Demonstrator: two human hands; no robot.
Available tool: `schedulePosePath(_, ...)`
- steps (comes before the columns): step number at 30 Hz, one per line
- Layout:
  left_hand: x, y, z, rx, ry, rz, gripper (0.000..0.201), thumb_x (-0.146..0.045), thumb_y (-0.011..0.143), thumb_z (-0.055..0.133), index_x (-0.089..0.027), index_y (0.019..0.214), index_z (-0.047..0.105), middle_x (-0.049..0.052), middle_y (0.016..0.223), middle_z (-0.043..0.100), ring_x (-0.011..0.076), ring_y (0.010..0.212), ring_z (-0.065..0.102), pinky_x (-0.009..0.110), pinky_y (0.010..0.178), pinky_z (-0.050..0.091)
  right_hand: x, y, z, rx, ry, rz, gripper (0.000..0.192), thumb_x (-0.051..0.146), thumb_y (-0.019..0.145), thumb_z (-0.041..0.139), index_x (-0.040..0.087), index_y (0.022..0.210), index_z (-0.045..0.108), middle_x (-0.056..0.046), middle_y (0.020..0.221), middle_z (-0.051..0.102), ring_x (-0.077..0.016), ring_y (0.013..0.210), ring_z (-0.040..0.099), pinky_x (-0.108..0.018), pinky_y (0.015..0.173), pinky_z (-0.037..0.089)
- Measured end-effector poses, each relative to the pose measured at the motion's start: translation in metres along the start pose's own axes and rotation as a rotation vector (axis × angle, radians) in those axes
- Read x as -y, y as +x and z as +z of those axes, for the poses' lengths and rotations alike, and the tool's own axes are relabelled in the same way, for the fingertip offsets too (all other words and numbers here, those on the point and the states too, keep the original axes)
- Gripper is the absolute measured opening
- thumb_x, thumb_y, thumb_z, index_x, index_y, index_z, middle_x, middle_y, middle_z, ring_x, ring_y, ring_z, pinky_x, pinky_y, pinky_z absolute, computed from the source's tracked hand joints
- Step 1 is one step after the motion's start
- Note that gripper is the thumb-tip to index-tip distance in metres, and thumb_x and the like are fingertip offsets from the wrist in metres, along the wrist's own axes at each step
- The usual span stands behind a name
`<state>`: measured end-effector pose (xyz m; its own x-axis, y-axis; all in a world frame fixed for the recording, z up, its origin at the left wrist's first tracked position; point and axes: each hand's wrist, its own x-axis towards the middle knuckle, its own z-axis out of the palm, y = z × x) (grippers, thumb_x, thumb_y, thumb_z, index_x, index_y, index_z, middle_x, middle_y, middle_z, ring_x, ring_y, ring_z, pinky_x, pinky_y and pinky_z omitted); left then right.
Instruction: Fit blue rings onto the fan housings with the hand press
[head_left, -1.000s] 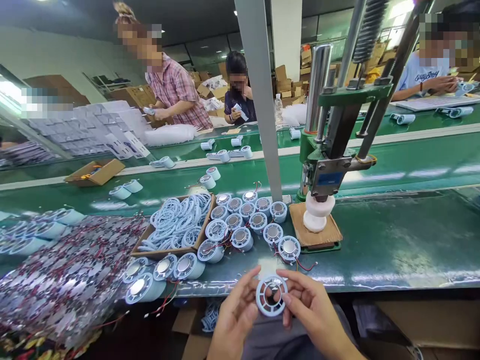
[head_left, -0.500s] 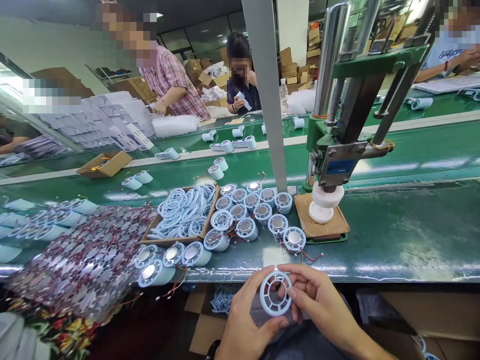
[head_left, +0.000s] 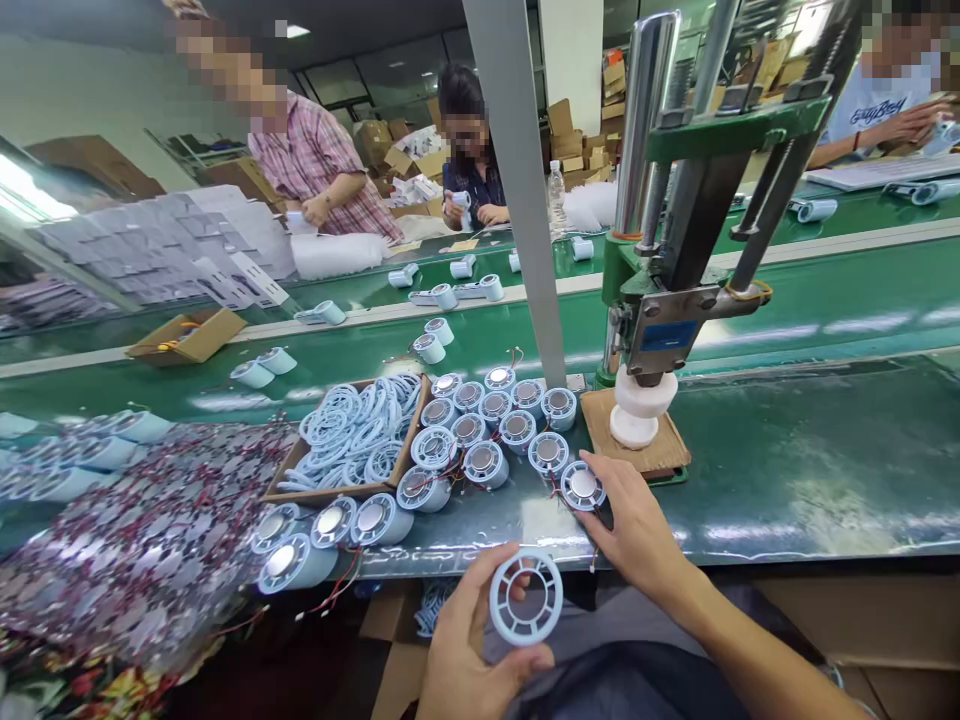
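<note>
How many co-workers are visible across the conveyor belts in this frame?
3: one in a plaid shirt at upper left, one in a dark top left of the grey post, one in a white shirt at the top right corner. Others may be hidden.

The left hand (head_left: 469,650) is cut off at the wrist by the bottom edge, and its palm hides behind the pale blue grille ring (head_left: 526,598). The right hand (head_left: 637,535) covers the near rim of a round motor housing (head_left: 582,485), so its grip there cannot be judged. The press (head_left: 660,270) runs out past the top edge. The heap of wired parts (head_left: 142,550) at the desk's left is blurred.
</note>
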<state>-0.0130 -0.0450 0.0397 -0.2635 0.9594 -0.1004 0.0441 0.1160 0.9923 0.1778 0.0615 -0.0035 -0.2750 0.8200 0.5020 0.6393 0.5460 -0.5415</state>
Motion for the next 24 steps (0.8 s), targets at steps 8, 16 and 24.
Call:
schedulePosePath(8, 0.025, 0.014, 0.008, -0.010, 0.065, 0.046, 0.082, -0.067, 0.065, 0.082, -0.019, 0.126, 0.057, 0.013, 0.115, 0.072, 0.0300, 0.102, 0.070, 0.037, 0.088, 0.059, 0.006, -0.040, -0.001, -0.138, 0.117, 0.132, 0.055, 0.015, 0.082, 0.061, 0.019, 0.136, 0.049, -0.013, 0.125, 0.065, -0.0246, 0.116, 0.066, -0.037, 0.098, 0.058)
schedulePosePath(16, 0.044, 0.033, 0.062, 0.226, 0.450, 0.415, 0.047, -0.039, 0.093, 0.059, -0.019, 0.135, 0.051, 0.018, 0.137, 0.056, 0.0361, 0.135, 0.050, 0.058, 0.108, 0.044, 0.017, -0.058, 0.010, -0.224, 0.161, 0.109, 0.057, 0.017, 0.082, 0.062, 0.019, 0.138, 0.047, -0.014, 0.121, 0.068, -0.0251, 0.110, 0.070, -0.037, 0.094, 0.060)
schedulePosePath(24, 0.055, 0.025, 0.060, 0.256, 0.593, 0.444, 0.053, -0.030, 0.096, 0.055, -0.019, 0.146, 0.041, 0.019, 0.146, 0.052, 0.0340, 0.138, 0.048, 0.054, 0.108, 0.047, 0.009, -0.068, 0.010, -0.233, 0.155, 0.077, 0.061, 0.012, 0.081, 0.058, 0.019, 0.140, 0.045, -0.014, 0.122, 0.069, -0.0241, 0.110, 0.071, -0.036, 0.094, 0.060)
